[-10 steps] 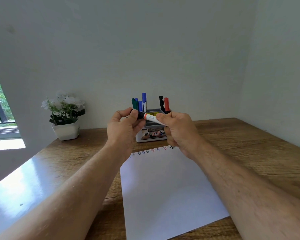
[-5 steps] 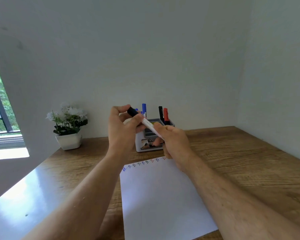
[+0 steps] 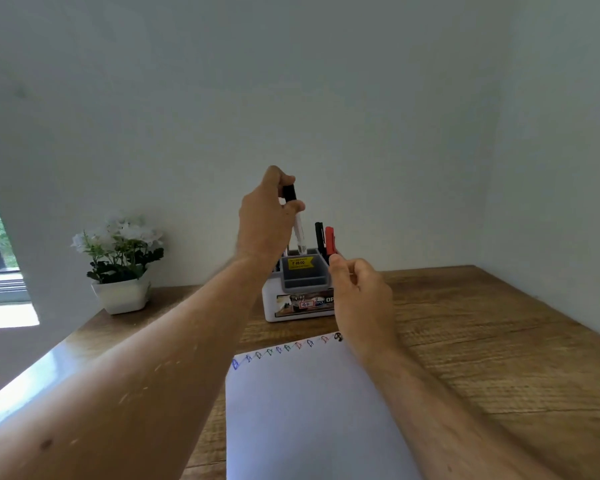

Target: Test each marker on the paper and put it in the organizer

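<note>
My left hand (image 3: 264,220) pinches a white marker with a black cap (image 3: 298,230) near its top and holds it upright. The marker's lower end dips into the middle compartment of the grey and white organizer (image 3: 302,292). A black marker (image 3: 318,237) and a red marker (image 3: 329,240) stand in the organizer's right side. My right hand (image 3: 359,292) hovers beside the organizer's right front corner, fingers loosely curled and holding nothing. The white paper (image 3: 312,410) lies in front, with a row of small coloured test marks (image 3: 288,348) along its far edge.
A white pot of white flowers (image 3: 120,261) stands at the back left of the wooden desk (image 3: 482,358). Walls close the desk at the back and right. A window lies at the far left.
My right hand has let go of the marker and dropped beside the organizer. My left hand has turned the marker upright and lifted it over the organizer's middle compartment.
</note>
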Available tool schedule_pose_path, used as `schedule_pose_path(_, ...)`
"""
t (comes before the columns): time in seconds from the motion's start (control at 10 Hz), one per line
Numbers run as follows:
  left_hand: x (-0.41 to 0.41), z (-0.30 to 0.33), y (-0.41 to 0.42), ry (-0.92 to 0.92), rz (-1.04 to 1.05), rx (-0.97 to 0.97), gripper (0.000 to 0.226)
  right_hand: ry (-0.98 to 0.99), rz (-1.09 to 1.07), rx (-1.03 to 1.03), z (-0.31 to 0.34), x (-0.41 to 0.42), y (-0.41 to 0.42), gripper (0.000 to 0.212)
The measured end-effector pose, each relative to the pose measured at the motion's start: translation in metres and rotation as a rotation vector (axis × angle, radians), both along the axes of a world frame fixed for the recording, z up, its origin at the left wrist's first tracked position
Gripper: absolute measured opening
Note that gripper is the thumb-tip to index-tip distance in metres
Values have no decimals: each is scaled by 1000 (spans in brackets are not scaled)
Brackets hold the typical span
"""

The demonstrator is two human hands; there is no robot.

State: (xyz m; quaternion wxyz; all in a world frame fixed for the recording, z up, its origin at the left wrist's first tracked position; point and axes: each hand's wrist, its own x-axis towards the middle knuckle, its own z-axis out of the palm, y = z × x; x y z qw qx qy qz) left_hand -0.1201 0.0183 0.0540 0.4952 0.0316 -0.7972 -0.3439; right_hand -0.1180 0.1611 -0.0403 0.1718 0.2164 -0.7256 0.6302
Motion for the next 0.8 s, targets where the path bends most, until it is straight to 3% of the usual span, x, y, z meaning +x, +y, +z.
schedule_pose_path(0.4,-29,-22,-4,-339,141,25,24,64,-102,130,0,-4,3,38)
schedule_pose_path(0.6,4,-9,3,-307,145,-51,32,193,-151,273,9,3,16,36)
schedule_pose_path(0.7,37,-2,1,-249,231,-171,29,252,-156,349,21,10,21,38)
schedule_pose_path(0.8,92,0,-6,-370,307,-370,46,138,41,554,40,25,24,49)
